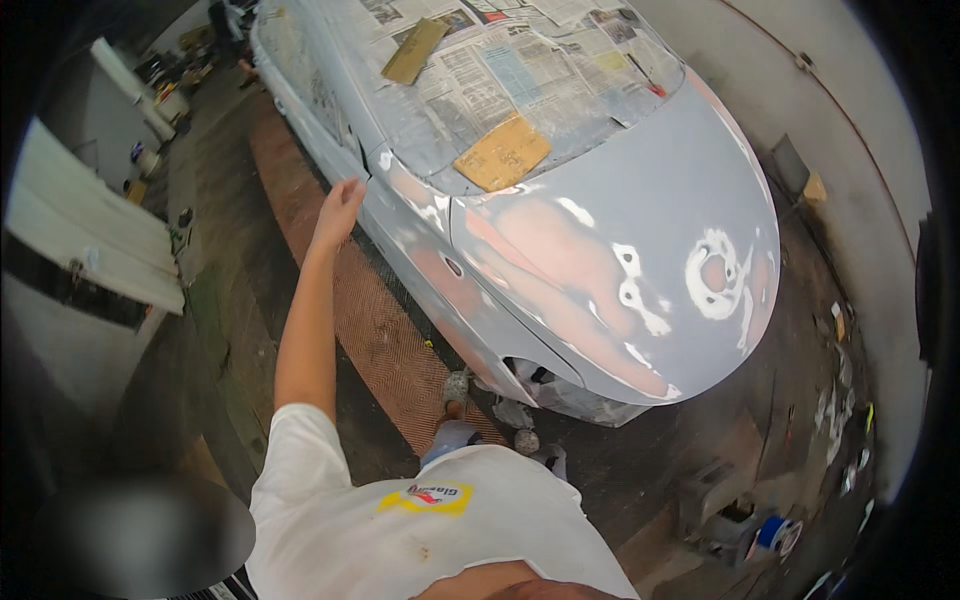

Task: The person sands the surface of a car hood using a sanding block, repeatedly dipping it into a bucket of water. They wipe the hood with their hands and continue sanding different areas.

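Note:
My left hand (341, 207) is held out beside the car body (610, 260), near the gap between the door and the front fender (405, 215). Its fingers look curled together, and whatever they might hold is hidden; contact with the panel cannot be made out. Grey primer covers the car, with sanded pinkish patches and glossy white spots on the hood (660, 215) and fender. Newspaper (510, 75) masks the windshield. On it lie a tan sanding block or pad (503, 153) and a darker brown flat piece (415, 50). My right hand is out of view.
A reddish ribbed strip (350, 320) runs along the floor beside the car. Light sheet-like panels (90, 225) stand at left. At lower right are a box-like object (725, 525) and a blue-and-white roll (778, 534). Scattered bits lie along the right wall (850, 110).

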A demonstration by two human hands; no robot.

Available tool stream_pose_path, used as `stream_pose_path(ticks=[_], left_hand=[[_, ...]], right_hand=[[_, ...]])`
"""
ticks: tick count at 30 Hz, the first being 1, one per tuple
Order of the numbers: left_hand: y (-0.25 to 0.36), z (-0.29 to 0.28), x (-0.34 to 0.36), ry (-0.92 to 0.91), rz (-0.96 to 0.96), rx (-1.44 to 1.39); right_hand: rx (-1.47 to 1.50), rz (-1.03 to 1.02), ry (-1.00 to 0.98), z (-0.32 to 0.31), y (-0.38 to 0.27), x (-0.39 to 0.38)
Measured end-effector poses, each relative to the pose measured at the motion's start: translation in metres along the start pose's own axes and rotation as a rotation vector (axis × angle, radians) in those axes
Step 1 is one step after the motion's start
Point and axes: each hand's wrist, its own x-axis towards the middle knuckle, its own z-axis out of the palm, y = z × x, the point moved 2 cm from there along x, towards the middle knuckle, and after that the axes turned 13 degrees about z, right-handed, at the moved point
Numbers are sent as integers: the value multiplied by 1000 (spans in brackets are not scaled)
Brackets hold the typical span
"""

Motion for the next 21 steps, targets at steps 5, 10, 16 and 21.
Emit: stream_pose_path(ticks=[5, 10, 16, 21], left_hand=[[19, 42, 181, -61, 310, 129], [-16, 62, 311, -51, 412, 460], [3, 86, 352, -164, 204, 660], [6, 84, 357, 17, 190, 620]], right_hand=[[209, 21, -38, 34, -36, -97], [330, -21, -45, 44, -69, -169], [449, 55, -66, 75, -62, -218], [535, 116, -82, 102, -41, -236]])
